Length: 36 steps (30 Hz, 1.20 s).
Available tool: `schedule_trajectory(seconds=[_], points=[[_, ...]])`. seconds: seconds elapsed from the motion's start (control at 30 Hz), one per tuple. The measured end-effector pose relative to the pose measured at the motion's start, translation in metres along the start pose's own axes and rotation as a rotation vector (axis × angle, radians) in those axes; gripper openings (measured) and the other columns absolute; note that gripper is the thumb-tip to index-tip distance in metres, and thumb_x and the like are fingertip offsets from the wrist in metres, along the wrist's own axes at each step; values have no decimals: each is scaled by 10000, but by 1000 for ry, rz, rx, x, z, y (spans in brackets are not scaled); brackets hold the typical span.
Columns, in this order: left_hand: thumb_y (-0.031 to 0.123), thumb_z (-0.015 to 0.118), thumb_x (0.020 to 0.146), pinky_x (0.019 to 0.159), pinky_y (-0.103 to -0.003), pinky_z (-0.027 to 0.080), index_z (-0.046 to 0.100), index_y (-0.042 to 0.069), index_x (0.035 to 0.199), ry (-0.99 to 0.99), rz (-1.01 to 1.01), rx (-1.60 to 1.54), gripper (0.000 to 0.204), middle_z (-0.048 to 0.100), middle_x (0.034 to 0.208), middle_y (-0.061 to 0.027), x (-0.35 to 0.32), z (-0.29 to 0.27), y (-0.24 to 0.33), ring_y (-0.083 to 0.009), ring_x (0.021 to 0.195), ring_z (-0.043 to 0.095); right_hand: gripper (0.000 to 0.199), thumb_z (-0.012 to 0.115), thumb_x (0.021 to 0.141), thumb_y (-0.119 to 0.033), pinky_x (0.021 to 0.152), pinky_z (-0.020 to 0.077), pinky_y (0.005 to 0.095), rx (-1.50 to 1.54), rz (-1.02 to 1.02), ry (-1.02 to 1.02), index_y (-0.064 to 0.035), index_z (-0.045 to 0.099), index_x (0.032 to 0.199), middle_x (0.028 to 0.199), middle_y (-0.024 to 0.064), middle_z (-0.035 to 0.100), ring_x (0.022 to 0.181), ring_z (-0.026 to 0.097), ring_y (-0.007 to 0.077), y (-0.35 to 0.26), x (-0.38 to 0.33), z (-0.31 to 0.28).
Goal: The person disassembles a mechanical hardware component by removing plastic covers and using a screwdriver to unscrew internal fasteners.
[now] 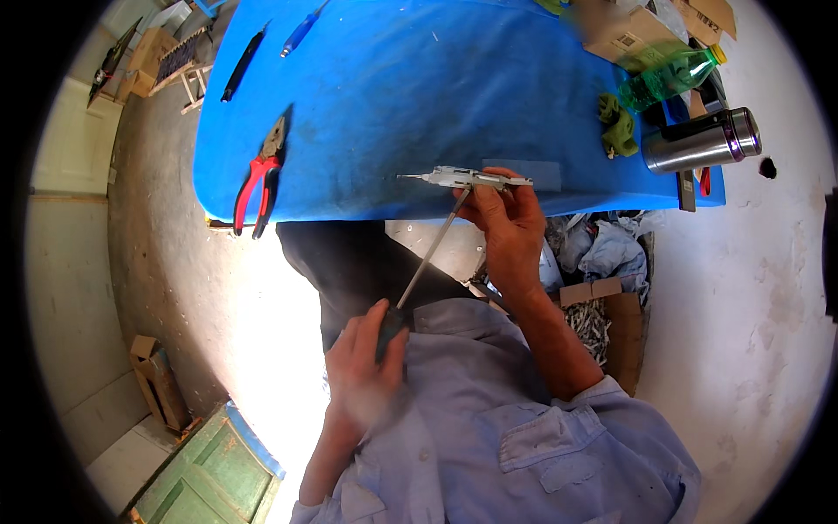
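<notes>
My left hand (360, 354) is closed around the dark handle of a screwdriver (429, 255). Its long shaft slants up and to the right, with the tip at the underside of a slim, silver-grey metal mechanism (454, 177). Thumb and fingers of my right hand (509, 229) pinch that mechanism by its right part, at the near edge of the blue-covered table (375, 113). A thin rod sticks out from the mechanism's left end. Exactly where the screwdriver tip touches is too small to make out.
Red-and-black pliers (257, 179) lie on the table's left, with a black pen-like tool (244, 65) and a blue-handled screwdriver (301, 33) beyond. On the right are a steel flask (703, 144), a green bottle (670, 79) and cardboard boxes (633, 37). Below stands a carton (624, 336) of metal parts.
</notes>
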<state>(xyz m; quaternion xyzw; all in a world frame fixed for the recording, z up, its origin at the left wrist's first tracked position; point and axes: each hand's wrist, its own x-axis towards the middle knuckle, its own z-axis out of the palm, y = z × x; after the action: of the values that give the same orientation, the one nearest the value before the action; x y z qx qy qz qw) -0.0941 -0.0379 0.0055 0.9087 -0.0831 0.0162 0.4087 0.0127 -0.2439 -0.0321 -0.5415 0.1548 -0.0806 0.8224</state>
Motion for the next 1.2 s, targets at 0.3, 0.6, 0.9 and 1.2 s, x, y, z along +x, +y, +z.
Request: schedule_trajectory(seconds=[0.3, 0.6, 0.9, 1.2], points=[[-20, 734, 841, 635, -345, 533, 623, -34, 1241, 9, -20, -25, 416, 652, 892, -157, 5, 7, 0, -270, 732, 681, 223, 632, 978, -15, 868, 605, 317, -4, -17, -39, 11, 609, 1199, 1122, 120, 696, 999, 693, 181, 5, -4, 3], [-3, 729, 854, 640, -357, 539, 612, -34, 1267, -86, -46, 68, 431, 654, 891, -169, 12, -11, 9, -297, 733, 683, 278, 630, 965, 41, 954, 523, 277, -124, -202, -135, 2, 615, 1240, 1178, 93, 684, 1061, 646, 137, 8, -6, 2], [33, 737, 869, 643, -385, 534, 615, 12, 1279, -267, -68, 234, 428, 668, 876, -170, 41, -65, 27, -328, 707, 683, 304, 633, 953, 63, 969, 517, 288, -239, -359, -199, -17, 625, 1246, 1222, 119, 684, 1121, 638, 155, 17, 0, -5], [59, 748, 852, 629, -407, 541, 620, -26, 1186, -392, 135, 154, 368, 678, 840, -181, 82, -107, 18, -358, 719, 692, 296, 652, 929, 70, 931, 553, 312, -335, -463, -189, -7, 627, 1215, 1192, 151, 700, 1105, 674, 195, 19, -1, -5]])
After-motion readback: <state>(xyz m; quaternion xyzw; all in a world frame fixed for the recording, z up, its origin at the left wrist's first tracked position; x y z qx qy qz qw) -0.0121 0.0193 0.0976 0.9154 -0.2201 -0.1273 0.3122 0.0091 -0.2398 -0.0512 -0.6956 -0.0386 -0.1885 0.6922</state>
